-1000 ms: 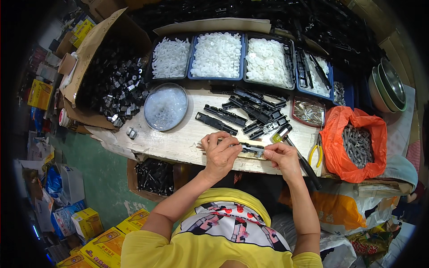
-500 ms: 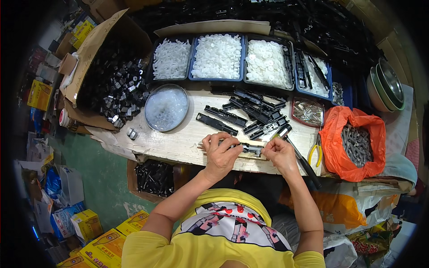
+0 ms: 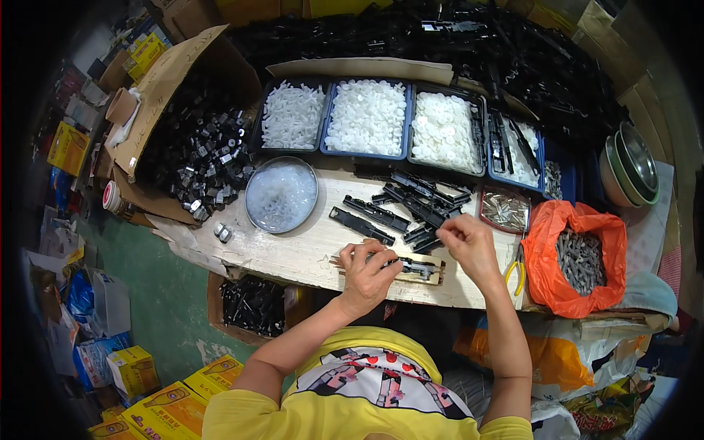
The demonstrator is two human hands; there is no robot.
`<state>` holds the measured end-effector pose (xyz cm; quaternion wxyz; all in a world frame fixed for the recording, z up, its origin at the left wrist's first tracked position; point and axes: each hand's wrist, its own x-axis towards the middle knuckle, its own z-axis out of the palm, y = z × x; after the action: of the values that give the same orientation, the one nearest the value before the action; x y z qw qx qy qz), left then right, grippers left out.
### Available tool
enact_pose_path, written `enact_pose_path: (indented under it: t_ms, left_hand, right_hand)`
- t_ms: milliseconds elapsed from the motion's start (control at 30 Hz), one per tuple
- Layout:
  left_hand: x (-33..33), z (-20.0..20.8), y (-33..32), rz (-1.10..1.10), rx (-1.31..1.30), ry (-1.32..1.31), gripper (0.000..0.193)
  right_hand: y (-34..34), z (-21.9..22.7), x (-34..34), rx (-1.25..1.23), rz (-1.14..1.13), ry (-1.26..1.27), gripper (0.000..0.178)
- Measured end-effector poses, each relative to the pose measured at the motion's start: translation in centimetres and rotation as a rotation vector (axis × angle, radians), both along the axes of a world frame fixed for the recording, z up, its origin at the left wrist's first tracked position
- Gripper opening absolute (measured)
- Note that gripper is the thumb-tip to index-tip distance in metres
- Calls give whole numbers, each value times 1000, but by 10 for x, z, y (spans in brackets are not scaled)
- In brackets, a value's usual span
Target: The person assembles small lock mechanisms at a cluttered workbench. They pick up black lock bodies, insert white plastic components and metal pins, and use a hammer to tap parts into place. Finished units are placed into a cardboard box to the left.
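My left hand (image 3: 369, 277) presses curled fingers over a long black plastic part (image 3: 416, 268). That part, with metallic-looking pieces on it, lies along a light wooden block (image 3: 440, 273) at the table's near edge. My right hand (image 3: 468, 247) is raised just right of and beyond the block, its fingertips pinched together. Whatever is between them is hidden or too small to name. Beyond my hands lies a pile of similar black parts (image 3: 422, 196), with two single ones (image 3: 361, 224) to its left.
Trays of small white plastic pieces (image 3: 367, 117) line the back. A round dish (image 3: 281, 196) and a carton of black and metal parts (image 3: 209, 150) stand left. To the right are a tray of metal pins (image 3: 506, 209), yellow-handled pliers (image 3: 516, 273) and an orange bag (image 3: 543, 257) of grey parts.
My right hand has lifted off the part's right end and moved right and away from me. My left hand stays on the part. The hammer seen earlier no longer shows.
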<state>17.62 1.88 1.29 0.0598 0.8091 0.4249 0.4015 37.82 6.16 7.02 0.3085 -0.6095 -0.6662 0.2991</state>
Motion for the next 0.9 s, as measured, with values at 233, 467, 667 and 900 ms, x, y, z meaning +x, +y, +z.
enact_pose_path:
  t_ms: [233, 467, 667, 900]
  left_hand:
    - [0, -1, -1, 3, -27, -47, 15]
    - [-29, 10, 15, 175, -136, -206, 14]
    - [-54, 4, 36, 275, -229, -146, 17]
    - [-54, -1, 43, 223, -265, -199, 17]
  right_hand:
    - [20, -7, -13, 234, 99, -211, 7]
    - [20, -10, -12, 281, 138, -268, 9]
    - [22, -18, -55, 365, 379, -270, 9]
    - [46, -38, -109, 308, 389, -543, 21]
